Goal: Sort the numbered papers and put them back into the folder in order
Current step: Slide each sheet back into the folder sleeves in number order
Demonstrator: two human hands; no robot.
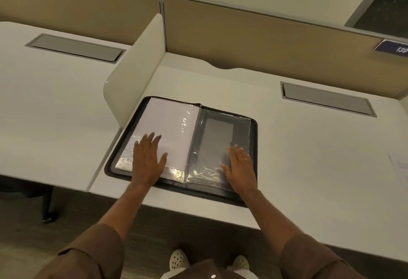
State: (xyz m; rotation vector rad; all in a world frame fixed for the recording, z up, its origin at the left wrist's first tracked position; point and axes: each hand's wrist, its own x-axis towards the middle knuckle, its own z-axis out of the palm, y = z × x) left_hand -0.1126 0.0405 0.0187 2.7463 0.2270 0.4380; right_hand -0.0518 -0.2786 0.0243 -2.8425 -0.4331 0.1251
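Head view: left hand (148, 160) and right hand (240, 169) press flat-fingered on open folder (254, 137).

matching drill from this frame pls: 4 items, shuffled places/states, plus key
Items:
1. left hand
2. right hand
3. loose sheet
4. folder

Places/states:
A. at the desk's right edge, apart from the folder
B. flat on the white paper stack
C. lying open on the desk
D. flat on the dark, plastic-covered half

Pairs: 1-B, 2-D, 3-A, 4-C
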